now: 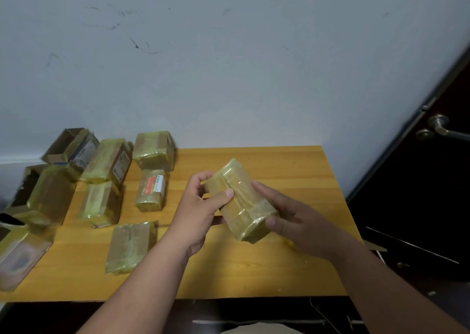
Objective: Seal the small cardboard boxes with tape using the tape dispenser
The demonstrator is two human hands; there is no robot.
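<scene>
Your left hand (pixel 201 206) and right hand (pixel 295 221) grip a tape-wrapped box (pixel 240 201) between them above the table (pixel 254 272), left thumb pressed on its upper face, right fingers curled round its near end. Beyond on the left lie more taped boxes (pixel 106 181), crowding the table's left side up to the wall (pixel 229 66).

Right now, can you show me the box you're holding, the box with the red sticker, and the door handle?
held box (pixel 237 201), head view, taped top face.
red-sticker box (pixel 151 189), head view, label.
door handle (pixel 441 127), head view, lever.
</scene>
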